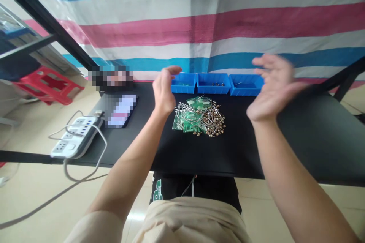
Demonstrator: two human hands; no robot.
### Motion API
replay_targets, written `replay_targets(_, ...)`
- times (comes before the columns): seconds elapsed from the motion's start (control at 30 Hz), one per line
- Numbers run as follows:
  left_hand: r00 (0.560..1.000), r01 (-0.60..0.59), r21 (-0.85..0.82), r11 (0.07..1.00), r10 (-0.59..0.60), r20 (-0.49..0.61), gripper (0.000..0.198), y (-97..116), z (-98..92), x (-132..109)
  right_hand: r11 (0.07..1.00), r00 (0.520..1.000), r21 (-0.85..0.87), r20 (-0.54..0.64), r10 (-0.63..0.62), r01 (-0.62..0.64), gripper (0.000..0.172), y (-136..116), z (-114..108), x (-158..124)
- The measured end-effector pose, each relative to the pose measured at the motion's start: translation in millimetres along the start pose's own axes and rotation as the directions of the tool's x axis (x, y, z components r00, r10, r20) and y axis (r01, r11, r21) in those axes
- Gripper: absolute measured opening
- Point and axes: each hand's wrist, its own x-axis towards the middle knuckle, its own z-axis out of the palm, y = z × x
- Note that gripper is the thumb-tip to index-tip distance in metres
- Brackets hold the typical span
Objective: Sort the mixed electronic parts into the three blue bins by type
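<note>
My left hand [165,90] is raised over the table, fingers stretched and nothing in it, just left of a mixed heap. On the right my right hand [272,87] is also up, blurred, its fingers apart and holding nothing. Between them lies the heap: brass-coloured screws [215,119] on its right side, thin metal pins [182,109] at upper left, and small green plastic packets [190,120] among them. Behind it stand three blue bins in a row: the left bin [184,88], the middle bin [213,89] and the right bin [245,90]. A few small pieces show inside them.
A white power strip [75,136] with cables sits at the table's left edge. Beside it is a phone [122,111], partly pixelated. The black table [199,155] backs onto a striped sheet [159,30]. A red stool [53,83] stands on the floor at left.
</note>
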Motion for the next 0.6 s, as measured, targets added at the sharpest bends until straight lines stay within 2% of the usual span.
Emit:
replay_targets(0.07, 0.997, 0.075, -0.029, 0.997, -0.075, 0.003, 0.055, -28, 13.3, -13, 0.998, 0.998, -0.058, 0.058, 0.026, -0.022, 0.068, 27, 11, -25)
replay_targets(0.13, 0.985, 0.17, -0.017, 0.985, -0.17, 0.024, 0.05, -54, 22.7, -27, 0.994, 0.982, -0.105, 0.182, 0.051, -0.032, 0.063, 52, 16, -51)
replay_targets(0.2, 0.981, 0.176, 0.068, 0.982, -0.18, 0.068, 0.043, -72, 25.8, -37, 0.988, 0.952, -0.149, 0.293, 0.088, -0.046, 0.054, 69, 15, -74)
replay_targets(0.3, 0.979, 0.146, 0.152, 0.978, -0.164, 0.117, 0.035, -83, 22.2, -44, 0.968, 0.899, -0.216, 0.389, 0.202, -0.124, 0.036, 82, 12, -92)
replay_targets(0.37, 0.974, 0.175, 0.154, 0.972, -0.193, 0.116, 0.031, -86, 18.9, -46, 0.949, 0.865, -0.249, 0.414, 0.283, -0.192, 0.03, 86, 13, -96)
replay_targets(0.47, 0.955, 0.234, 0.134, 0.963, -0.253, 0.151, 0.028, -93, 17.4, -47, 0.934, 0.796, -0.243, 0.492, 0.352, -0.263, 0.03, 89, 18, -93)
replay_targets(0.6, 0.918, 0.332, 0.092, 0.939, -0.344, 0.197, 0.027, -103, 18.9, -46, 0.92, 0.703, -0.267, 0.594, 0.391, -0.286, 0.034, 94, 25, -87)
